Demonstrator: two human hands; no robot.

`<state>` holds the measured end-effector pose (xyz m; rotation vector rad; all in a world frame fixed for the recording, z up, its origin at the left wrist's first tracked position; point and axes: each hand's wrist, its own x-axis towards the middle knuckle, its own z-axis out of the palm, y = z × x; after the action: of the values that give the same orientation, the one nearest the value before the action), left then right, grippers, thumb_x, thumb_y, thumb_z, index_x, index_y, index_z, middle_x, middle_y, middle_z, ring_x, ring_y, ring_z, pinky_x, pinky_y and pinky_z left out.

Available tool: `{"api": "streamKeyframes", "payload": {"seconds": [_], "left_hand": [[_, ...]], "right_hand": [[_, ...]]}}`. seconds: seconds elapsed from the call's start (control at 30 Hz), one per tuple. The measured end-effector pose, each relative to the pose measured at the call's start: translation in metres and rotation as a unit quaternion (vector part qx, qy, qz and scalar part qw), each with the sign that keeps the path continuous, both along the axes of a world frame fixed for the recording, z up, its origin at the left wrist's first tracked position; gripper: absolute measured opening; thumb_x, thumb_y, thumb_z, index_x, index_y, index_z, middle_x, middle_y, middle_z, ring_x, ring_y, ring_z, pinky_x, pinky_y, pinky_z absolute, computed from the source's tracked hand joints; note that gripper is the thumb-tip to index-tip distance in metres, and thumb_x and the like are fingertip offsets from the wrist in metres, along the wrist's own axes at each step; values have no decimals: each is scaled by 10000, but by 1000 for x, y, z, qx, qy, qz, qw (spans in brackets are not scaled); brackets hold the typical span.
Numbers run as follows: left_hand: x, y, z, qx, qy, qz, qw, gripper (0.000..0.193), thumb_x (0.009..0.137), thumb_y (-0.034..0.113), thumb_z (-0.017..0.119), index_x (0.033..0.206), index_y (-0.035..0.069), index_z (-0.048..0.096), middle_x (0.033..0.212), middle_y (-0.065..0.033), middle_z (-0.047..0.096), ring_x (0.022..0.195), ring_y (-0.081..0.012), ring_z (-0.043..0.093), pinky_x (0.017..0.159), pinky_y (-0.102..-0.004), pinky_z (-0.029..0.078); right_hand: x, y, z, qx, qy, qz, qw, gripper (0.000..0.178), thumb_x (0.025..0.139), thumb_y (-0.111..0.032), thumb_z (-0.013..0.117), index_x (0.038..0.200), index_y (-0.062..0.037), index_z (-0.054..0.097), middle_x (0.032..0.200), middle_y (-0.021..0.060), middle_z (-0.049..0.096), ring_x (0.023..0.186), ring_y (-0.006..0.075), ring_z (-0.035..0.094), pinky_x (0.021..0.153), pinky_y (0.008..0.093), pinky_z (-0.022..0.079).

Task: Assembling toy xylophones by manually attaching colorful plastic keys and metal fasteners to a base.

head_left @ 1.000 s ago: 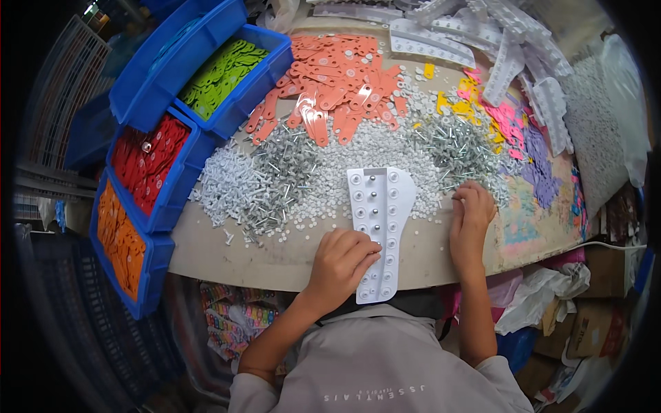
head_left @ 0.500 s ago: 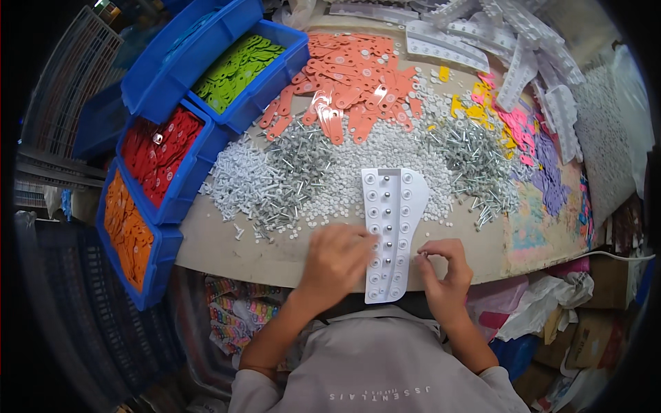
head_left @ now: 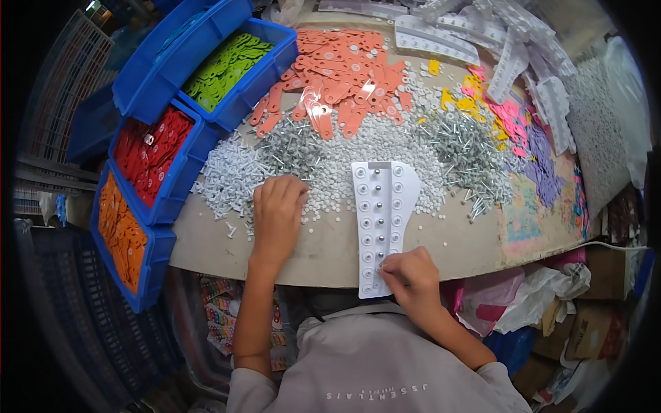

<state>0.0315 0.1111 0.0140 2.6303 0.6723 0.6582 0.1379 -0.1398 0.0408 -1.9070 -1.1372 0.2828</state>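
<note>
A white plastic strip [head_left: 379,220] with one curved side lies upright before me, its lower end over the table's near edge. Round sockets with white pieces line both its sides, and a row of silver-topped pins runs down its middle channel. My right hand [head_left: 414,277] is at the strip's lower end, thumb and finger pinched over the middle row; what they hold is hidden. My left hand [head_left: 279,210] reaches the near edge of the pile of grey metal pins [head_left: 292,148] and the white plastic pins [head_left: 227,172], fingers curled and bunched, their tips partly hidden.
Small white caps [head_left: 375,141] spread across the middle. Beyond lie flat salmon pieces [head_left: 337,76], and more metal pins [head_left: 471,158] lie right. Blue bins [head_left: 162,237] at left hold orange, red and green pieces. Pink [head_left: 509,127] and purple pieces [head_left: 545,172] lie right, with white strips [head_left: 437,43] behind.
My left hand has gone from beside the strip leftward and away from me to the pile's edge. My right hand has moved left from beside the strip onto its lower end.
</note>
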Motion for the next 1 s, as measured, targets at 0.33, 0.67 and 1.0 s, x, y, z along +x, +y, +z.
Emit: {"api": "streamKeyframes", "payload": {"seconds": [0.33, 0.67, 1.0], "left_hand": [[-9, -61, 44, -292, -147, -113, 938, 122, 807, 0, 744, 918, 44, 722, 914, -66, 694, 781, -211, 615, 680, -311, 473], [-18, -109, 13, -198, -60, -210, 956, 159, 786, 186, 786, 884, 94, 702, 958, -19, 613, 937, -236, 572, 828, -387, 420], [-15, -113, 12, -145, -71, -206, 965, 180, 738, 168, 824, 846, 104, 695, 905, -7, 616, 869, -218, 581, 799, -376, 412]], "right_hand": [[11, -5, 15, -38, -67, 69, 995, 201, 763, 24, 726, 948, -51, 704, 1053, 77, 675, 905, 273, 580, 809, 370, 470], [26, -1, 1, -39, -71, 16, 997, 337, 789, 98, 638, 1108, -12, 652, 1201, 141, 637, 1076, 350, 572, 931, 413, 461], [23, 0, -2, -31, -76, 3, 997, 344, 797, 65, 657, 1130, -16, 644, 1204, 125, 631, 1055, 349, 580, 913, 422, 478]]}}
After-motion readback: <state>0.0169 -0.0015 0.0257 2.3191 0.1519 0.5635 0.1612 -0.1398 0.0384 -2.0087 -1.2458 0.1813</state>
